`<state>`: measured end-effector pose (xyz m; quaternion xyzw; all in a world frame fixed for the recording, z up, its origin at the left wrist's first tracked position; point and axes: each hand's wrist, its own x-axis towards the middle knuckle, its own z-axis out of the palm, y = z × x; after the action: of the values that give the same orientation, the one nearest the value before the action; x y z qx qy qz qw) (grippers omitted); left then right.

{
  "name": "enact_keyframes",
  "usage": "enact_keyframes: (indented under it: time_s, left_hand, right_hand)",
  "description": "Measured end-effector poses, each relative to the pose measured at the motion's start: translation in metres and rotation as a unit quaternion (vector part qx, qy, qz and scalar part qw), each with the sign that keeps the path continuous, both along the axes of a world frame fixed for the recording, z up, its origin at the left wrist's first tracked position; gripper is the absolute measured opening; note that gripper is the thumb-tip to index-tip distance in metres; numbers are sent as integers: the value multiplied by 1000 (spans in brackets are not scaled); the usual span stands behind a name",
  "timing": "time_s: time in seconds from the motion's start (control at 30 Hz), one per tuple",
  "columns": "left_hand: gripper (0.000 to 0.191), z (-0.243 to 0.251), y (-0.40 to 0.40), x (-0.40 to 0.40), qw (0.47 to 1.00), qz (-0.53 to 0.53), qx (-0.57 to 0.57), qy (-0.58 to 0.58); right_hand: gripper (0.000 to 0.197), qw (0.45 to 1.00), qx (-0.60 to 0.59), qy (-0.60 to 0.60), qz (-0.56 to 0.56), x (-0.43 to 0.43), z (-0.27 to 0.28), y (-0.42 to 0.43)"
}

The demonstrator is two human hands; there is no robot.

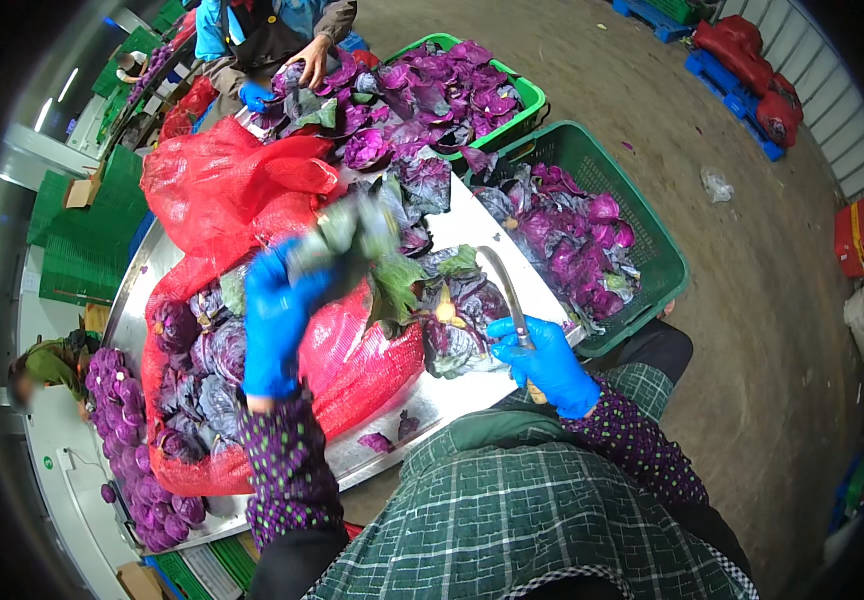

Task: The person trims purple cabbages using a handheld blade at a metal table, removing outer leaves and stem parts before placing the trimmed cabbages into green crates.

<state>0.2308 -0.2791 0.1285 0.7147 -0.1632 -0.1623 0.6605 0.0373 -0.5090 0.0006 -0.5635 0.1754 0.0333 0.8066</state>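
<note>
My left hand, in a blue glove, is raised over the red mesh sack and grips blurred grey-green cabbage leaves. In my right hand, also gloved in blue, is a curved knife with a wooden handle, its blade pointing up and away from me. Just left of the blade, a red cabbage lies on the metal table with its pale cut stem upward and loose outer leaves around it. More red cabbages fill the sack's mouth, left of my left hand.
A dark green crate of purple leaves stands at the table's right edge; a light green crate is beyond. Across the metal table, a co-worker's hands handle leaves. Trimmed purple cabbages are heaped at left.
</note>
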Motion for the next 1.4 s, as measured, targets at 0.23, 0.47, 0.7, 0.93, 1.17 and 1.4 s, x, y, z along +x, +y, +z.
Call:
enact_keyframes:
  time_s: [0.23, 0.47, 0.7, 0.93, 1.17, 1.4]
  left_hand:
    - [70, -79, -30, -38, 924, 76, 240, -288]
    - [59, -159, 84, -170, 842, -100, 525, -72]
    - [48, -217, 122, -179, 855, -17, 519, 21]
    - [40, -166, 25, -133, 981, 71, 177, 23]
    - [99, -164, -56, -114, 919, 35, 180, -350]
    - [48, -139, -43, -71, 946, -46, 173, -271]
  right_hand:
    - [20, 943, 268, 186, -68, 25, 12, -16]
    - [9, 930, 325, 107, -137, 20, -24, -35]
    - [15, 932, 288, 207, -78, 37, 2, 0]
    - [15, 904, 350, 217, -114, 37, 6, 2]
    - [16, 903, 402, 144, -56, 42, -6, 13]
    - [53, 984, -166, -65, 23, 42, -1, -26]
